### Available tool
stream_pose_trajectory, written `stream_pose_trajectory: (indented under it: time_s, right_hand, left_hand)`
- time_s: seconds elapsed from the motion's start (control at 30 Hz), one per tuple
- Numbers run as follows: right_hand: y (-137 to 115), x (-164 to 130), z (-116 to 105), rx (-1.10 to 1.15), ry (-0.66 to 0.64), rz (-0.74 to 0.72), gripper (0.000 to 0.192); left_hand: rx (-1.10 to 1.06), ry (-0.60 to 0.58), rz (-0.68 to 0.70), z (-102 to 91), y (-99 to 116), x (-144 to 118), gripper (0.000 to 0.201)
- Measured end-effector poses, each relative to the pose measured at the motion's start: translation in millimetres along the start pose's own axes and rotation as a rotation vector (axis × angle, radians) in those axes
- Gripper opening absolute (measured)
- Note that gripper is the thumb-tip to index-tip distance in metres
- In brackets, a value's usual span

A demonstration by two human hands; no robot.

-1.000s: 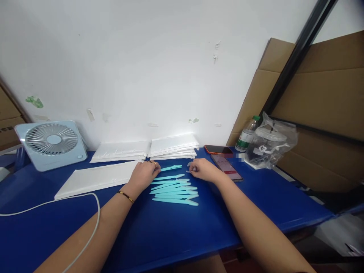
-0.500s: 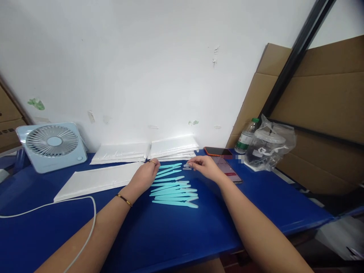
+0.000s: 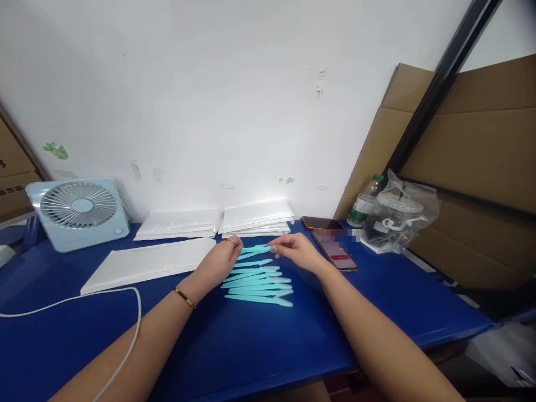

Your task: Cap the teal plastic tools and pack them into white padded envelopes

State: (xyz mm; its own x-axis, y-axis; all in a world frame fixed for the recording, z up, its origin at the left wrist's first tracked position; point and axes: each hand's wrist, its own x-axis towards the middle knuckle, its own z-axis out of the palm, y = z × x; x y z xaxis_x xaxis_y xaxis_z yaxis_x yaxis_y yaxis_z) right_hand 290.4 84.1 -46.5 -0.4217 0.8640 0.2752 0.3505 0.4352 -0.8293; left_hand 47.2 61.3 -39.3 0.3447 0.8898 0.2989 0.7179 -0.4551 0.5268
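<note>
Slim turquoise eyebrow razors [image 3: 251, 300] lie in a loose column on the blue table, handles to the left and blade ends to the right. At the far end of the column my left hand [image 3: 224, 257] is closed round the handle of a turquoise eyebrow razor [image 3: 256, 249]. Thumb and fingers of my right hand [image 3: 295, 249] pinch that razor at its blade end. Any small clear piece between those fingertips is hidden. Another razor end shows just under the held one.
White padded mailers [image 3: 146, 262] lie left and along the wall. A pale blue fan [image 3: 81, 215] with a white cable [image 3: 136, 312] stands left. Right are two phones [image 3: 335, 254], a bottle [image 3: 363, 206] and a bagged container [image 3: 396, 218].
My right hand has shifted slightly left, from the small clear pieces beside the razors onto the razor's blade end. My left hand has moved a little right and now grips its handle.
</note>
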Motion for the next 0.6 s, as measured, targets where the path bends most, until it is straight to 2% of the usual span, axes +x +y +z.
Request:
stream_pose_trajectory:
  time_s: [0.1, 0.2, 0.33, 0.47, 0.6]
  right_hand:
    - [-1.8, -1.2, -3.0, -0.006, -0.061, 0.034, 0.032]
    - [1.8, -0.9, -10.2, -0.199, -0.011, 0.01, 0.027]
    - [15.2, 3.1, -15.1, -0.531, 0.078, -0.035, 0.016]
    - [22.3, 8.4, -11.2, -0.682, 0.021, -0.05, 0.014]
    - [17.8, 11.2, -5.9, -0.847, -0.026, -0.038, 0.012]
  left_hand:
    - [0.002, -0.062, -0.008, -3.4, 4.1, -1.9, 0.026]
    - [0.086, -0.128, -0.029, -6.9, 4.8, -2.5, 0.026]
    - [0.242, -0.086, -0.052, -4.9, -2.5, -0.6, 0.023]
    - [0.311, -0.088, -0.057, 1.0, -12.1, 2.6, 0.019]
    - [0.351, -0.107, -0.04, 3.2, -14.5, 4.3, 0.017]
